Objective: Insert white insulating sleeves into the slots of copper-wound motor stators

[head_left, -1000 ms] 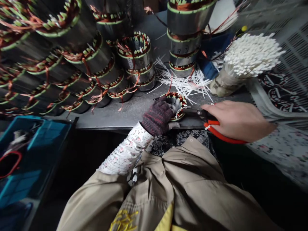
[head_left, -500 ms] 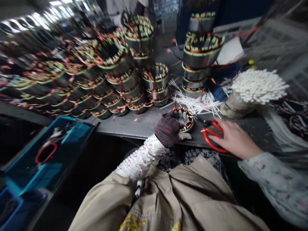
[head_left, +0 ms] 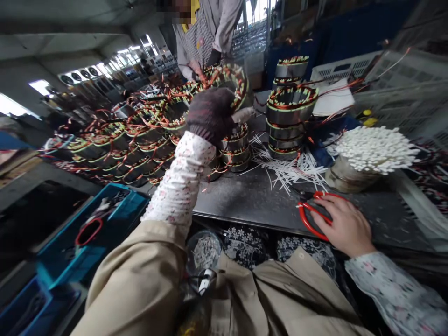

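Note:
My left hand (head_left: pixel 210 113), in a dark knit glove, is raised above the bench and grips a motor stator (head_left: pixel 234 85) wound with copper wire, holding it over the stacked stators (head_left: pixel 140 126). My bare right hand (head_left: pixel 345 224) rests on the dark workbench (head_left: pixel 252 200), fingers closed round the red-handled scissors (head_left: pixel 310 212) lying flat near the bench's front edge.
Loose white ties (head_left: pixel 287 170) litter the bench. A bundle of white sticks (head_left: pixel 374 149) stands in a jar at right. Another stator stack (head_left: pixel 290 116) rises behind. A blue crate (head_left: pixel 94 228) sits low left. Another person (head_left: pixel 206 32) stands across the bench.
My left hand has lifted the stator off the bench and carried it up toward the stacks. My right hand stays low on the scissors. The view has tilted upward.

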Available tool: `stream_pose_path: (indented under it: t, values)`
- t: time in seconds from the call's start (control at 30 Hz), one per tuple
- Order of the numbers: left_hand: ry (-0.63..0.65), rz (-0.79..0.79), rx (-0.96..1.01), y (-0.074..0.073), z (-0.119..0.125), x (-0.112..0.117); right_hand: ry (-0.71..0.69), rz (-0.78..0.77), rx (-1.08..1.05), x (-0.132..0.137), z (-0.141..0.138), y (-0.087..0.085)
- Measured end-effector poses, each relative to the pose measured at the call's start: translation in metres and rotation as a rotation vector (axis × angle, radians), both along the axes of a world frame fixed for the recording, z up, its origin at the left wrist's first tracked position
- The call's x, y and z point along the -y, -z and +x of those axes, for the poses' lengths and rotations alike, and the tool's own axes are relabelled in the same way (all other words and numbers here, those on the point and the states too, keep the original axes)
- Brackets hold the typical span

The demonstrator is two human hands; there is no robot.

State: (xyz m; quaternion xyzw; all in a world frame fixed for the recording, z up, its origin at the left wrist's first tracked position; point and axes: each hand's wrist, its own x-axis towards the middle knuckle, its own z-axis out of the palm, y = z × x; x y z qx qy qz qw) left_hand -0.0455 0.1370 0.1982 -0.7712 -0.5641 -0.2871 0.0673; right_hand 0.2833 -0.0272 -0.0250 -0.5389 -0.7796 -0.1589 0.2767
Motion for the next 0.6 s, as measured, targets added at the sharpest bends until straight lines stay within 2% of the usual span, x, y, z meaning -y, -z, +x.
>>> stream_pose_path:
  t: [0.07, 0.13, 0.23, 0.43, 0.6]
  values:
    - [-0.125, -0.195, -0.297, -0.011, 0.008, -0.019, 0.001, 0.014, -0.008, 0.001, -0.001, 0.001]
    - [-0.141, -0.354, -0.454, -0.014, 0.015, -0.028, 0.002, 0.029, -0.007, 0.002, -0.002, 0.001]
    - [-0.158, -0.435, -0.62, -0.012, 0.019, -0.031, 0.009, 0.042, -0.005, 0.002, -0.004, 0.0]
    - [-0.144, -0.433, -0.671, -0.009, 0.016, -0.033, -0.003, 0.068, 0.013, 0.001, -0.006, -0.004]
    - [-0.075, -0.386, -0.622, -0.007, 0.028, -0.042, -0.012, 0.073, 0.023, 0.0, -0.007, -0.008]
